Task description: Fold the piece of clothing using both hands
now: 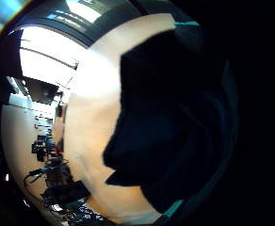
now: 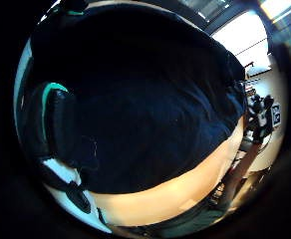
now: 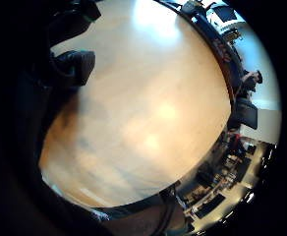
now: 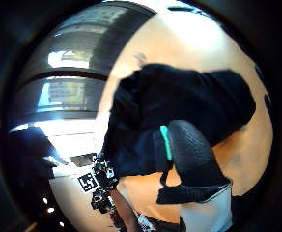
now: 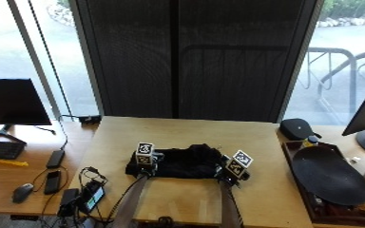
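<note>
- The black garment point(image 5: 181, 162) lies bunched in a low band on the wooden table point(image 5: 188, 133), its long axis running from one hand across to the other.
- The left hand point(image 5: 146, 161) is at the garment's left end. In the left thumb side palm view a gloved finger point(image 2: 58, 119) curls against the dark cloth, which fills that view, so I judge this hand is grasping the cloth.
- The right hand point(image 5: 233, 170) is at the right end. In the right thumb side palm view a gloved finger point(image 4: 191, 150) is bent over the cloth's edge, which reads as a pinch on the fabric.
- Each hand is equally near its own end, and neither reaches the garment's middle.
- Beyond the hands, away from the person, bare table runs on to the far edge, giving room to carry a fold forward.
- On the near side a narrower strip of table lies between the garment and the person.
- Outward of the right hand, bare wood shows in the right little finger side palm view, so that side has room too.
</note>
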Tool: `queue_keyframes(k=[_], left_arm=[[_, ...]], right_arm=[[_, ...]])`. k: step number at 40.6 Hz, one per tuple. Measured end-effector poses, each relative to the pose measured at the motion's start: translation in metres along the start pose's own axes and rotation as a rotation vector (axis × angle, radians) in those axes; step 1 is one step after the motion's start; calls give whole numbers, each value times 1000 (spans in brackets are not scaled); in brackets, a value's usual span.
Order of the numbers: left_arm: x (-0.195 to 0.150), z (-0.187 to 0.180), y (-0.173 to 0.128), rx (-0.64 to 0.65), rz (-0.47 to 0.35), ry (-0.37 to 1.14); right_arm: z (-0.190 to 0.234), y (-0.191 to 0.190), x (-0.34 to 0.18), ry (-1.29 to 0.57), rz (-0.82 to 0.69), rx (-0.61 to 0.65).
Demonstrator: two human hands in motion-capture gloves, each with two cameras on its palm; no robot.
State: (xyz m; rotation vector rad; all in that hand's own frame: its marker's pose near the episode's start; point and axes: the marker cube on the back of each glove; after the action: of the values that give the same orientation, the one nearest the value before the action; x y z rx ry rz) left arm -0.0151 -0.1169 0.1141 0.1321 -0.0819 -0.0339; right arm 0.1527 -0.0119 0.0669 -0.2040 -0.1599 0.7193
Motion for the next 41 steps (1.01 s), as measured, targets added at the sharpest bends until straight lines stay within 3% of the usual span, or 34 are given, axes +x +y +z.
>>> queue_keyframes(k=[3,7,9,13,18,28,33,37,41], left_arm=[[5,7,3,-81,-15,84],[4,19,2,-139,-54,152],[-2,27,-7,-100,-73,135],[0,34,-14,-76,-73,154],[13,29,13,-269,-69,185],[19,29,18,-312,-73,192],[25,28,17,-312,-90,170],[35,28,13,-301,-85,177],[43,27,11,-310,-81,193]], right_arm=[[13,6,0,16,29,-149],[24,-3,-5,-5,63,-211],[27,-3,-7,-18,50,-242],[27,-17,-13,-25,48,-113],[28,-15,-12,100,137,-174],[10,-41,-13,123,188,-110],[1,-48,-13,-37,101,-171],[-12,-53,-16,-216,7,-143],[-40,-52,-38,-583,-249,-82]])
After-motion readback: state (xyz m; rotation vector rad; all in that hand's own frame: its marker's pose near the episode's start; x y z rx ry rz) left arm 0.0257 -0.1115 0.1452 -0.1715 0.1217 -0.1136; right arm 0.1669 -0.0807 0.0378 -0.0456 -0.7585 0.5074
